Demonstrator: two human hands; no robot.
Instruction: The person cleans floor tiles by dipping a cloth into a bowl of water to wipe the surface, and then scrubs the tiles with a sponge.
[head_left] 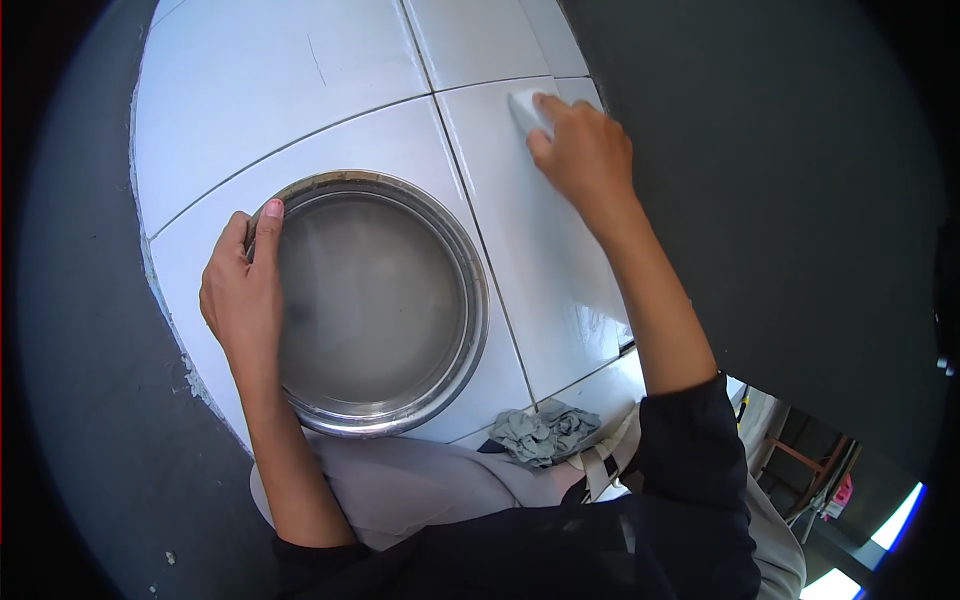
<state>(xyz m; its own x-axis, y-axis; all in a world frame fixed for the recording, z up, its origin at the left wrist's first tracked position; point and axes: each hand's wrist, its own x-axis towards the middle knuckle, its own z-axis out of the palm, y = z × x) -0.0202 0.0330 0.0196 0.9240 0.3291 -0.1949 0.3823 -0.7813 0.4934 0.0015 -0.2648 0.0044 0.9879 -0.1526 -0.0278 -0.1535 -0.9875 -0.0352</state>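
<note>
My left hand grips the left rim of a round metal basin, thumb on top of the edge. Cloudy grey water lies inside the basin, which rests on white tiles. Further up and to the right, my right hand presses a small white pad against a tile by the dark wall. Its fingers are closed over the pad; whether it is a sponge or a folded cloth I cannot tell. Below the basin, close to my legs, lies a crumpled grey rag.
White floor tiles with dark joints run between two dark grey walls. The left tile edge is rough and chipped. My bent leg is just below the basin. At lower right stand a reddish-brown frame and a small pink item.
</note>
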